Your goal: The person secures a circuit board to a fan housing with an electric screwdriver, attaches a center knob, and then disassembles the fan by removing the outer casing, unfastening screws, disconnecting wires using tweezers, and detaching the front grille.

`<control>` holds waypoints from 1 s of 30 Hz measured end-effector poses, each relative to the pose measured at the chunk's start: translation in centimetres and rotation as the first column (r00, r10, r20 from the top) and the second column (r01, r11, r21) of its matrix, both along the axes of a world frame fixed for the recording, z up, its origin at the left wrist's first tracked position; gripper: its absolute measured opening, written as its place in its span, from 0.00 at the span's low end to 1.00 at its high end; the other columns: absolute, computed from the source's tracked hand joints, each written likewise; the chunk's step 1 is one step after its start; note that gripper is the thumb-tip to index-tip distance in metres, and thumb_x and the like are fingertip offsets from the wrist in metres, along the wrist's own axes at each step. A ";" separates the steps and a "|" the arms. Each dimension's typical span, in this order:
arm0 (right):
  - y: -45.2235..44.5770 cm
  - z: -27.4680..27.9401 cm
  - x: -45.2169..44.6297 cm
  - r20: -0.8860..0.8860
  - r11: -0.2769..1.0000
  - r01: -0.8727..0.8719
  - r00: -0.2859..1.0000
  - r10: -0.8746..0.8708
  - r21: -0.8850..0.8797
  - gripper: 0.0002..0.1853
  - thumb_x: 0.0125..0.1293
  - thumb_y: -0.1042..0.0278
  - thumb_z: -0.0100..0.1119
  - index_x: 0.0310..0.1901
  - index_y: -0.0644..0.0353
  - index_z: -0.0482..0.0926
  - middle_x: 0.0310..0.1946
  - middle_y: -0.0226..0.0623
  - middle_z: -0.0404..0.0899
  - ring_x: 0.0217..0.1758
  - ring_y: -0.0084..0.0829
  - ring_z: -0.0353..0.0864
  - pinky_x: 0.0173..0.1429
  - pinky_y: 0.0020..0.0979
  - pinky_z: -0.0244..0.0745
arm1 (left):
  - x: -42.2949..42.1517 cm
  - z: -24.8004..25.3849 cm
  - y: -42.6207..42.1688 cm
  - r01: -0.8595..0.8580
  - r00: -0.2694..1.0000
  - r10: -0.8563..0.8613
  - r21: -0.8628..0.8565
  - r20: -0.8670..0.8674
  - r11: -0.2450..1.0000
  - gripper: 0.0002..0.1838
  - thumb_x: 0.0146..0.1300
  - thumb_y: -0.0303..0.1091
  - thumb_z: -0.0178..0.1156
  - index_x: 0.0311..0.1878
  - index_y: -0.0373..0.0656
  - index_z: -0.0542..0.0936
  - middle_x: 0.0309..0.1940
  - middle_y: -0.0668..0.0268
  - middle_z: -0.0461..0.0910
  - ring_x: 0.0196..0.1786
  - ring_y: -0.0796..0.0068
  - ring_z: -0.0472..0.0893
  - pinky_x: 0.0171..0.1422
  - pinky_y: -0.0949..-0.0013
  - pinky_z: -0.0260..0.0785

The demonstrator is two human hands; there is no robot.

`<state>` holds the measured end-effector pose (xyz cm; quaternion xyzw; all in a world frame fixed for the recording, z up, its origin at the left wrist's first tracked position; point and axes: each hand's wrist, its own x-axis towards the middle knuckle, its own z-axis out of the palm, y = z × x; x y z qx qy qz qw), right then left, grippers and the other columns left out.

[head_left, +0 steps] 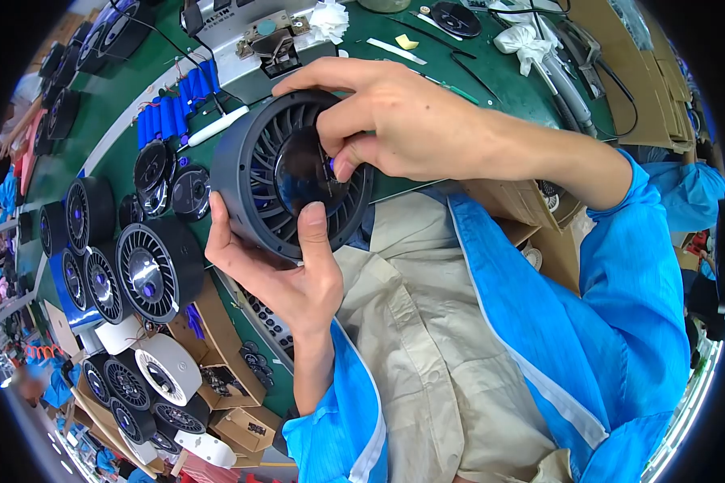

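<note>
A round black fan-like housing (242,165) with curved vanes and a glossy dark centre is held up in front of the chest. Around its lower left side wraps my left hand (294,278), thumb on the front rim and fingers on the outer wall. My right hand (403,121) reaches over the top, its index finger on the upper rim. The thumb and bent fingers of that hand pinch a small purple piece (333,164) at the glossy centre. Most of this piece is hidden by the fingers.
More black housings (157,270) and a white one (167,369) stand at the left. Blue cylinders (165,119), a grey machine (246,40) and tools lie on the green table (379,56). Cardboard (640,76) is at the upper right. A co-worker's blue sleeve (685,193) shows at the right.
</note>
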<state>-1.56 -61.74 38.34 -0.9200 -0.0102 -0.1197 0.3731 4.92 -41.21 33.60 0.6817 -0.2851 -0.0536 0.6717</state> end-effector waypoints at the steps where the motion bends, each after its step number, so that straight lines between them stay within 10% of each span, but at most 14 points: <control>1: -0.1 -0.9 0.0 0.062 0.999 0.024 0.998 -0.026 0.032 0.06 0.53 0.86 0.71 0.31 0.66 0.84 0.64 0.51 0.81 0.53 0.44 0.90 0.61 0.41 0.86 | 0.0 0.0 -0.1 -0.011 1.000 0.011 -0.005 0.006 1.000 0.48 0.67 0.29 0.76 0.81 0.33 0.55 0.69 0.47 0.68 0.67 0.62 0.75 0.76 0.62 0.66; 15: -0.8 0.0 -0.2 0.017 0.999 -0.010 1.000 0.009 0.044 0.08 0.58 0.76 0.79 0.34 0.62 0.86 0.68 0.49 0.80 0.65 0.42 0.85 0.65 0.39 0.84 | 1.0 -0.2 0.5 -0.001 0.998 -0.001 -0.030 -0.068 1.000 0.47 0.68 0.29 0.74 0.82 0.33 0.55 0.72 0.47 0.68 0.70 0.61 0.74 0.78 0.60 0.65; 22: -0.6 -3.8 -1.1 -0.100 0.658 0.175 0.984 -0.149 0.733 0.28 0.71 0.69 0.75 0.69 0.63 0.73 0.66 0.44 0.80 0.66 0.30 0.83 0.68 0.36 0.84 | 2.0 -1.2 0.6 0.029 0.997 -0.033 -0.055 -0.074 0.998 0.44 0.74 0.34 0.70 0.83 0.34 0.56 0.73 0.49 0.70 0.72 0.62 0.75 0.79 0.60 0.65; 30: -0.3 -2.0 -2.1 -0.234 0.536 0.150 0.968 0.093 0.831 0.38 0.76 0.71 0.68 0.81 0.65 0.60 0.63 0.44 0.81 0.61 0.29 0.85 0.66 0.33 0.84 | 2.9 -0.8 1.5 0.080 0.900 -0.184 -0.265 -0.396 0.961 0.36 0.81 0.39 0.61 0.83 0.33 0.59 0.73 0.52 0.73 0.71 0.64 0.77 0.79 0.60 0.67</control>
